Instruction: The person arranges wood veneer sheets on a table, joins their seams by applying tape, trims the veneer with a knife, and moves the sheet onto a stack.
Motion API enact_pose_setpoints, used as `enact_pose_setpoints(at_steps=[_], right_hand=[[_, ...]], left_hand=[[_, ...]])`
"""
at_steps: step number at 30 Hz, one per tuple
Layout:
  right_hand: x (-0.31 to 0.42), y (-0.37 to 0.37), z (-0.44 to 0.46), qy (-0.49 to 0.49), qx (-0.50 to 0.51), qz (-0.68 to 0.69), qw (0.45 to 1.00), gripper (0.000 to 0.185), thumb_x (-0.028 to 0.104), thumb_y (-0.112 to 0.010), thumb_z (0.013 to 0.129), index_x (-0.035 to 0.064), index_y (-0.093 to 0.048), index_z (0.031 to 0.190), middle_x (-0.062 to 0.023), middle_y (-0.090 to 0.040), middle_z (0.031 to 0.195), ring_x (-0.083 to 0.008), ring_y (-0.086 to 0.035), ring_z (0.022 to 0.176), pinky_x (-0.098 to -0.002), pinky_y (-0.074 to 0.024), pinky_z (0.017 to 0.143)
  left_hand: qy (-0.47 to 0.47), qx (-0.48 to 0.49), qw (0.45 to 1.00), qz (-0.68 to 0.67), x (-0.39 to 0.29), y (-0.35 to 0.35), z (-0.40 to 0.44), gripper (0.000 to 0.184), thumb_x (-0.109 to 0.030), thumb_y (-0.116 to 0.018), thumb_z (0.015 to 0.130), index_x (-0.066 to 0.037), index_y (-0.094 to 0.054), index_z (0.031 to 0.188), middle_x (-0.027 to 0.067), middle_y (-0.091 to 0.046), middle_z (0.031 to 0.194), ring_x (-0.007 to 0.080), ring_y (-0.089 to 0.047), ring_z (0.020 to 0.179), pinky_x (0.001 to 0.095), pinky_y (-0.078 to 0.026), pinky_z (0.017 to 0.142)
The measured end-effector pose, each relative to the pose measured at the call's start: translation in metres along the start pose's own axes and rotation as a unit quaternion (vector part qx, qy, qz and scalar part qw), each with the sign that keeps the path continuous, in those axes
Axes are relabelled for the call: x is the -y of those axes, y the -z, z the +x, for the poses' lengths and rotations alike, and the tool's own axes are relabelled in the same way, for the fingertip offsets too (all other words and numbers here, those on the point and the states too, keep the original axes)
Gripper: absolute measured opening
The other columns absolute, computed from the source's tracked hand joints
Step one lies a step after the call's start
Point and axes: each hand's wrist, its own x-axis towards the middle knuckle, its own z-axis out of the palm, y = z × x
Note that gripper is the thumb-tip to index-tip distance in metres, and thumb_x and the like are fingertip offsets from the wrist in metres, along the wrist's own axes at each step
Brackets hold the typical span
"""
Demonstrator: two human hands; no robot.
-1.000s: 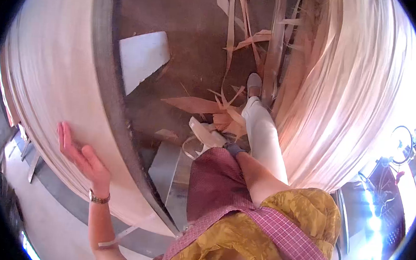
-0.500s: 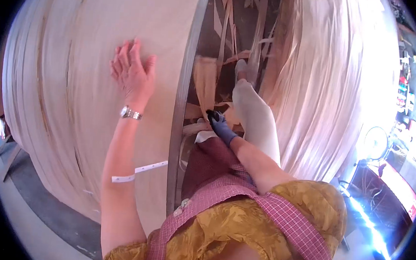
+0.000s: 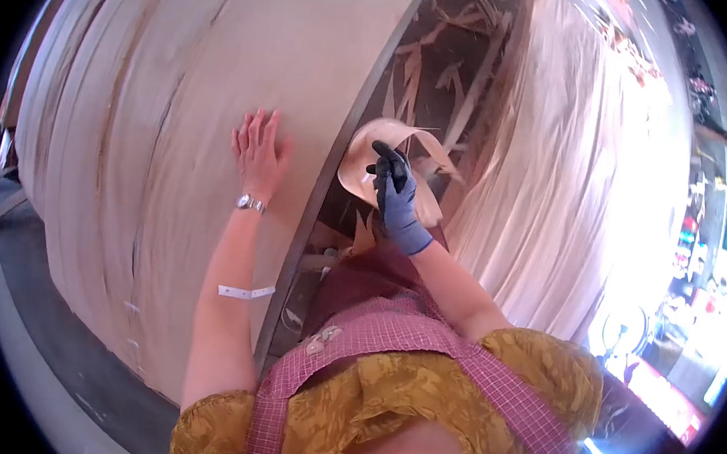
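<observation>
My bare left hand (image 3: pixel 260 156) lies open, palm down, on the pale wood veneer sheets (image 3: pixel 307 65), its fingers slightly apart. A watch and a white measuring strip (image 3: pixel 246 292) are on that arm. In a grey-blue glove with dark fingers, my right hand (image 3: pixel 395 191) is closed over the gap beside the stack. A curled strip of veneer (image 3: pixel 359 156) loops around the gloved fingers and seems pinched in them, though the grip itself is partly hidden.
On my right stands another tall stack of veneer (image 3: pixel 533 171). Torn veneer scraps (image 3: pixel 462 108) litter the narrow floor gap between the stacks. A fan (image 3: pixel 623 330) and bright clutter are at the far right.
My right hand has risen from low by my leg, and the veneer strip has come up with it, now curled. My left hand has shifted slightly right and nearer me, flattening on the sheet.
</observation>
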Motion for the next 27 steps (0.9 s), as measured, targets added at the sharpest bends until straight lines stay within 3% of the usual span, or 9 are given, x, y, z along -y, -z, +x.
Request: enact_pose_setpoints(at_steps=[5,10,13,16,19,20,23,25,27], right_hand=[[0.004,0.073,0.078,-0.026,0.069,-0.003,0.997,0.026,0.008,-0.054,0.096,-0.0014,-0.062,0.12,-0.0071,-0.06,0.106,-0.013,-0.06,0.086,-0.0262,-0.0501,0.077],[0.082,0.143,0.168,0.034,0.184,0.003,0.982,0.028,0.005,-0.055,0.093,-0.0017,-0.063,0.118,-0.0051,-0.058,0.099,-0.0134,-0.058,0.087,-0.0269,-0.0477,0.08],[0.102,0.171,0.211,0.089,0.22,-0.084,0.968,0.027,0.007,-0.056,0.092,0.0034,-0.066,0.116,-0.0038,-0.06,0.097,-0.0123,-0.057,0.085,-0.0272,-0.0474,0.08],[0.086,0.187,0.226,-0.019,0.255,-0.137,0.957,0.027,0.012,-0.056,0.092,0.0062,-0.068,0.116,-0.0005,-0.059,0.088,-0.0088,-0.054,0.074,-0.0242,-0.0461,0.068],[0.084,0.192,0.218,-0.087,0.223,-0.073,0.968,0.028,0.015,-0.056,0.094,0.0064,-0.067,0.118,0.0023,-0.058,0.085,-0.0075,-0.053,0.07,-0.0231,-0.0463,0.063],[0.09,0.195,0.208,-0.09,0.203,-0.068,0.973,0.028,0.015,-0.056,0.094,0.0066,-0.067,0.119,0.0024,-0.058,0.086,-0.0073,-0.052,0.072,-0.023,-0.0469,0.064],[0.112,0.185,0.191,-0.06,0.166,-0.063,0.982,0.03,0.014,-0.055,0.096,0.006,-0.064,0.123,-0.0003,-0.06,0.094,-0.0091,-0.055,0.083,-0.0246,-0.0498,0.071],[0.142,0.166,0.186,-0.032,0.138,-0.101,0.985,0.029,0.012,-0.056,0.096,0.0052,-0.063,0.123,-0.0023,-0.061,0.098,-0.0101,-0.056,0.087,-0.0255,-0.0503,0.074],[0.17,0.154,0.189,0.068,0.144,-0.137,0.978,0.03,0.008,-0.057,0.094,0.0037,-0.062,0.123,-0.0091,-0.062,0.102,-0.0177,-0.059,0.09,-0.0303,-0.0504,0.081]], left_hand=[[0.007,0.034,0.999,0.014,-0.011,0.0,-0.002,0.056,-0.027,-0.061,0.088,-0.018,-0.045,0.141,0.0087,-0.038,0.148,0.0297,-0.029,0.141,0.0503,-0.018,0.117],[-0.002,0.044,0.999,0.017,-0.012,0.004,0.011,0.049,-0.033,-0.059,0.089,-0.015,-0.05,0.134,0.0122,-0.04,0.146,0.0306,-0.032,0.139,0.0499,-0.023,0.113],[0.058,0.132,0.989,0.029,-0.031,0.025,0.031,0.043,-0.035,-0.057,0.092,-0.011,-0.054,0.127,0.0146,-0.052,0.132,0.0326,-0.043,0.128,0.0473,-0.031,0.108],[0.197,0.235,0.95,0.059,-0.067,0.036,0.071,0.038,-0.036,-0.059,0.09,-0.011,-0.059,0.118,0.0151,-0.057,0.127,0.0341,-0.05,0.121,0.0473,-0.036,0.104],[-0.042,0.108,0.993,0.027,-0.09,0.001,0.096,0.04,-0.037,-0.061,0.089,-0.008,-0.06,0.117,0.018,-0.057,0.125,0.0367,-0.052,0.117,0.0475,-0.038,0.102],[-0.014,0.146,0.983,-0.107,-0.108,-0.005,0.105,0.046,-0.039,-0.062,0.089,-0.006,-0.058,0.121,0.0179,-0.057,0.128,0.0363,-0.052,0.119,0.0465,-0.038,0.103],[0.117,0.266,0.839,-0.46,-0.172,-0.026,0.13,0.065,-0.046,-0.067,0.088,-0.001,-0.051,0.131,0.0159,-0.056,0.133,0.0307,-0.052,0.124,0.0393,-0.038,0.106],[0.213,0.302,0.756,-0.54,-0.201,-0.02,0.144,0.073,-0.046,-0.071,0.085,0.001,-0.047,0.136,0.0133,-0.055,0.136,0.0217,-0.053,0.123,0.0354,-0.04,0.105],[0.103,0.337,0.695,-0.627,-0.222,0.039,0.171,0.071,-0.04,-0.073,0.085,-0.005,-0.044,0.139,0.0113,-0.052,0.139,0.0189,-0.052,0.124,0.0354,-0.04,0.105]])
